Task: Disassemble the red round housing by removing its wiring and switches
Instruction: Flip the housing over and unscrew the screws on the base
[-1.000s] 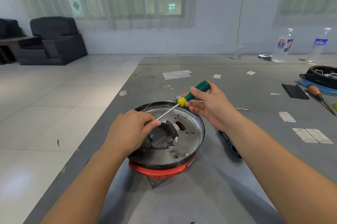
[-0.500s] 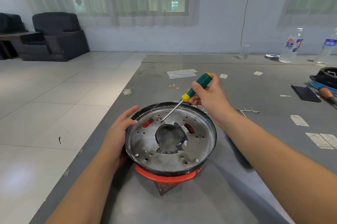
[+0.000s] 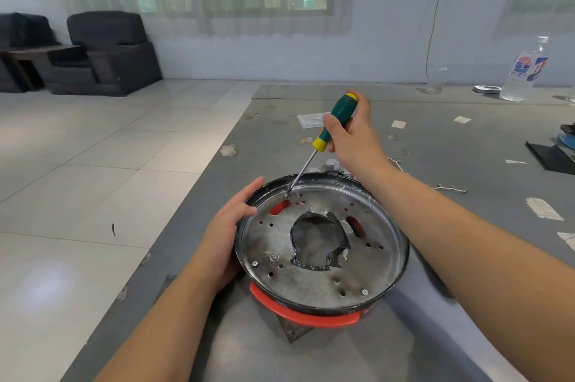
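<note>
The red round housing (image 3: 306,316) lies upside down on the grey table, its black rim up. A round silver plate (image 3: 280,257) with several holes and a jagged central opening covers its underside. My left hand (image 3: 228,233) grips the housing's left rim, thumb over the edge. My right hand (image 3: 354,138) holds a screwdriver (image 3: 337,120) with a green and yellow handle. Its shaft slants down and left, and its tip rests on a screw (image 3: 286,195) at the plate's far left edge.
A grey table (image 3: 451,138) carries paper scraps (image 3: 544,209), small white parts (image 3: 329,165) behind the housing and a wire piece (image 3: 448,188). A water bottle (image 3: 525,70) stands far right, a black flat piece (image 3: 550,159) at the right edge. The table's left edge drops to tiled floor.
My left hand left the plate's centre and moved to the housing's left rim. My right hand raised the screwdriver steeper and set its tip on the far-left screw.
</note>
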The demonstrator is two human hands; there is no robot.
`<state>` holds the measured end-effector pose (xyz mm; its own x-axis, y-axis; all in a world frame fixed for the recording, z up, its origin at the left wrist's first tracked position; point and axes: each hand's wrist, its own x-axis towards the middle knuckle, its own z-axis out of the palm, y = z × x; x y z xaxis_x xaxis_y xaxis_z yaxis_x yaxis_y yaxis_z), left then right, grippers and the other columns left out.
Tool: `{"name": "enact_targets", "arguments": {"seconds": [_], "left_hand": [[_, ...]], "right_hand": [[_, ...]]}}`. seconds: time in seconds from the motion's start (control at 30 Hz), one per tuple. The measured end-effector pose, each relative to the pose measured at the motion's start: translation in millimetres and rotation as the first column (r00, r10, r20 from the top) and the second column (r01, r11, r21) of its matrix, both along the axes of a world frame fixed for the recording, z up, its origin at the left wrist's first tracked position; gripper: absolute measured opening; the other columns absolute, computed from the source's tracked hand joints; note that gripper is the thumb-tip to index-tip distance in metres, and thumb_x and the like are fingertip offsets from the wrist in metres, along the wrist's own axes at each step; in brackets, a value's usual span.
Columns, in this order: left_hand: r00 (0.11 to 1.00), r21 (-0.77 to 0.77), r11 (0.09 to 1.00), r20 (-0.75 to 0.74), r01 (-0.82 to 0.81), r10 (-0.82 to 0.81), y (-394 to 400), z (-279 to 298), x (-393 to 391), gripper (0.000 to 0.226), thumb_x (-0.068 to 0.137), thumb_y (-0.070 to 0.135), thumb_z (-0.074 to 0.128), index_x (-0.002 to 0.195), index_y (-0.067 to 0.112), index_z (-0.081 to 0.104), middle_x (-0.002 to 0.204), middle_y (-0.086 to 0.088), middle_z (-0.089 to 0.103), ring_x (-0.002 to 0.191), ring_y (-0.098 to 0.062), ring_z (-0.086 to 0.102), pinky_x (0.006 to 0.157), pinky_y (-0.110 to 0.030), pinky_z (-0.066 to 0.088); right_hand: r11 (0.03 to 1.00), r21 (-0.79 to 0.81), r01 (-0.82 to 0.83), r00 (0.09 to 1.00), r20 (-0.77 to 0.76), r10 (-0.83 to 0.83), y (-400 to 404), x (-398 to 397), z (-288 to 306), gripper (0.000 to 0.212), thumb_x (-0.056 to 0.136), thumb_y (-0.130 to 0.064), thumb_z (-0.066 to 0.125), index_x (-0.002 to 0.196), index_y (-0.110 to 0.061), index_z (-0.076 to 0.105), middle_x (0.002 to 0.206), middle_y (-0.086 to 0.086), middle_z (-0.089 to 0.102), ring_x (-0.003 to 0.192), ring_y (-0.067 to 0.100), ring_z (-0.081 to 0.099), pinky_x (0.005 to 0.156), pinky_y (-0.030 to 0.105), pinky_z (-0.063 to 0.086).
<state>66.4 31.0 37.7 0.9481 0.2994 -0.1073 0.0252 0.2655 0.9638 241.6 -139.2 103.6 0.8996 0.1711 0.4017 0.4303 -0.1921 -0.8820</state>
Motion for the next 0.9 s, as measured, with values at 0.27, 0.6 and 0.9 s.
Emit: {"name": "enact_targets", "arguments": {"seconds": [0.27, 0.6, 0.9], "left_hand": [[1.0, 0.008, 1.0, 0.006, 0.008, -0.008, 1.6, -2.8, 0.1, 0.056, 0.094, 0.003, 0.043, 0.136, 0.032, 0.067, 0.131, -0.005, 0.072, 0.119, -0.029, 0.07, 0.109, -0.05, 0.05], [1.0, -0.008, 1.0, 0.001, 0.012, -0.012, -0.9, -0.5, -1.4, 0.057, 0.093, 0.002, 0.045, 0.138, 0.031, 0.066, 0.132, -0.005, 0.072, 0.12, -0.031, 0.069, 0.112, -0.053, 0.047], [1.0, -0.008, 1.0, 0.008, 0.004, -0.004, -1.9, -0.2, -1.1, 0.057, 0.094, 0.001, 0.044, 0.138, 0.03, 0.066, 0.13, -0.004, 0.073, 0.117, -0.028, 0.071, 0.106, -0.046, 0.052]], "right_hand": [[1.0, 0.018, 0.02, 0.999, -0.026, -0.019, -1.5, 5.0, -5.3, 0.05, 0.104, -0.036, 0.054, 0.145, -0.033, 0.025, 0.111, 0.012, 0.066, 0.065, 0.012, 0.062, 0.053, 0.016, 0.049], [1.0, 0.014, 0.012, 1.0, -0.011, -0.012, -0.9, 2.7, -8.6, 0.05, 0.104, -0.037, 0.054, 0.145, -0.034, 0.026, 0.11, 0.012, 0.066, 0.066, 0.015, 0.063, 0.059, 0.027, 0.054], [1.0, -0.019, -0.004, 1.0, 0.03, 0.005, -2.9, -1.1, -2.8, 0.05, 0.104, -0.036, 0.053, 0.145, -0.035, 0.025, 0.108, 0.011, 0.065, 0.072, 0.018, 0.063, 0.057, 0.021, 0.051]]}}
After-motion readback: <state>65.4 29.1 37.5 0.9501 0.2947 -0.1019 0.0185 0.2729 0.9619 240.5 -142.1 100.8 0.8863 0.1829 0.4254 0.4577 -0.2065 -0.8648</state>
